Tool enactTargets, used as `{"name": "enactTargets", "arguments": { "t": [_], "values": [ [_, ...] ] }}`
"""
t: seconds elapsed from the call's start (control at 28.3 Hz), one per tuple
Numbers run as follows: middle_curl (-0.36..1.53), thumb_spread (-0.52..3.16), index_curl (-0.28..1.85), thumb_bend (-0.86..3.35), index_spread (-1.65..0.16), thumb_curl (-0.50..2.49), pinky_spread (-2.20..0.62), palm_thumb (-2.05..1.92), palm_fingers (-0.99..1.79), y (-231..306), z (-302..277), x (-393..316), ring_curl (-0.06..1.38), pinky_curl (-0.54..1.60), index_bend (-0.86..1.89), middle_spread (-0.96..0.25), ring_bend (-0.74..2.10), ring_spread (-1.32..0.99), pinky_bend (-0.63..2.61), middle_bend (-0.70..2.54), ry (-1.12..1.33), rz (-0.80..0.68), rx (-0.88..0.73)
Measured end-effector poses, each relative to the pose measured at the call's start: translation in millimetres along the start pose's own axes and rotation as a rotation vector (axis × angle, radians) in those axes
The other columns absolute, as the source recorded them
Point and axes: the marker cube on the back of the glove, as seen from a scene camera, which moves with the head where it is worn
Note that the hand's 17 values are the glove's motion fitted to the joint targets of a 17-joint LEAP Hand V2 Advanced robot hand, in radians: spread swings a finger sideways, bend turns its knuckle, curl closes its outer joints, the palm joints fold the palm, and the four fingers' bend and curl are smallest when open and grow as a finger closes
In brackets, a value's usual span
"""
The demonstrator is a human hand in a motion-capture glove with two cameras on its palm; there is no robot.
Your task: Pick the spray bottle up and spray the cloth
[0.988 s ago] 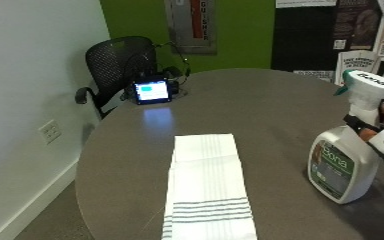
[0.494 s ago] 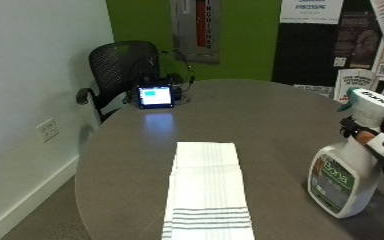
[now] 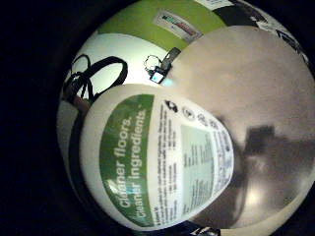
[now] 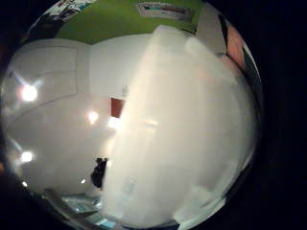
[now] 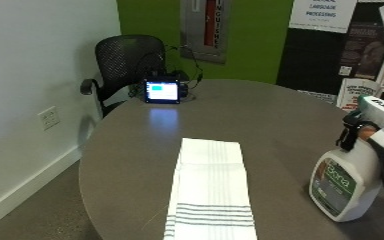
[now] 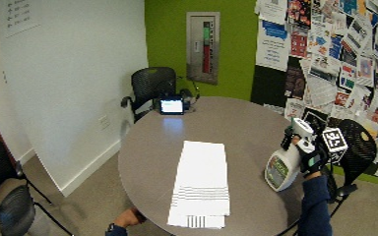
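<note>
Grip (image 6: 312,158) holds white plastic bottle (image 5: 344,187).

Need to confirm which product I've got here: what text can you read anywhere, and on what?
"Bona": spray bottle front label.
"cleaner floors. cleaner ingredients.": spray bottle back label, little finger side palm view; its fine print is too small.
"LANGUAGE PROCESSING": white wall poster; its top line is cut off.
Other posters: unreadable.

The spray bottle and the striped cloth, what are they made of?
The spray bottle looks like smooth white plastic: glossy, with a printed green label. The cloth looks like woven fabric, maybe cotton: matte, lying flat and soft, with grey woven stripes. The table looks like matte grey laminate, probably.
</note>
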Motion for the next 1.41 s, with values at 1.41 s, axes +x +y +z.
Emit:
{"name": "enactTargets", "arguments": {
  "t": [1.41],
  "values": [
    [0.55, 0.42, 0.48, -0.03, -0.29, 0.72, -0.31, 0.99, 1.39, -47, 9, -50, 0.48, 0.4, 0.33, -0.18, 0.72, -0.23, 0.44, 0.71, 0.083, -0.063, 0.227]
  ]
}}
